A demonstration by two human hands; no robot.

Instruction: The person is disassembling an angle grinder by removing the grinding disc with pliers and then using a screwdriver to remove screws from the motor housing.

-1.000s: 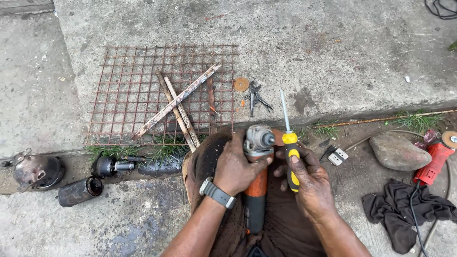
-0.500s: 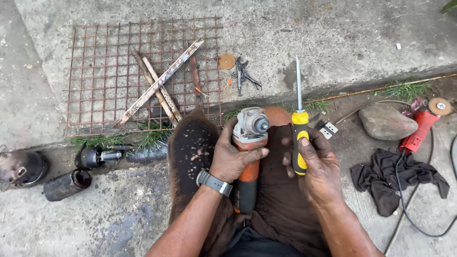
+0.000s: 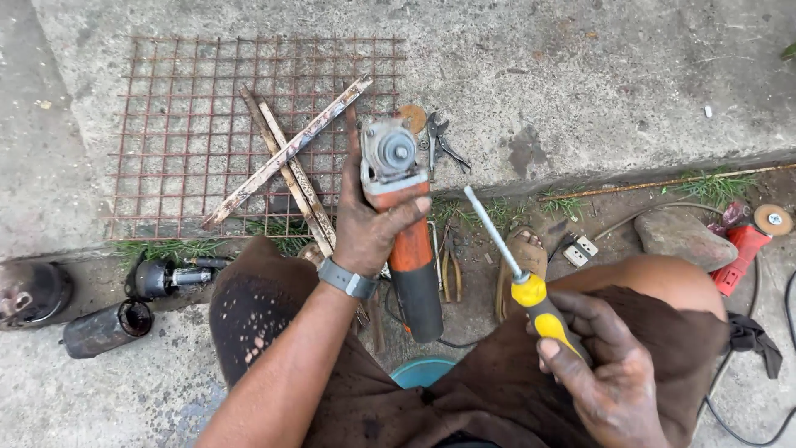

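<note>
Holding an orange grinder [image 3: 406, 224] up in my left hand [image 3: 373, 220], fingers wrapped tight round its neck, its round metal head pointing up over my knees. My right hand [image 3: 609, 373] is closed round the yellow handle of a screwdriver [image 3: 522, 274], tip aimed up and left, a little apart from the grinder. I think I am in the middle of working on the grinder's head; next the tip must meet a small screw, so I need a steady aim. A blue tub [image 3: 423, 371] sits between my legs; I cannot see inside. Two dark metal cans [image 3: 104, 328] lie on the ground at my left, open ends dark
</note>
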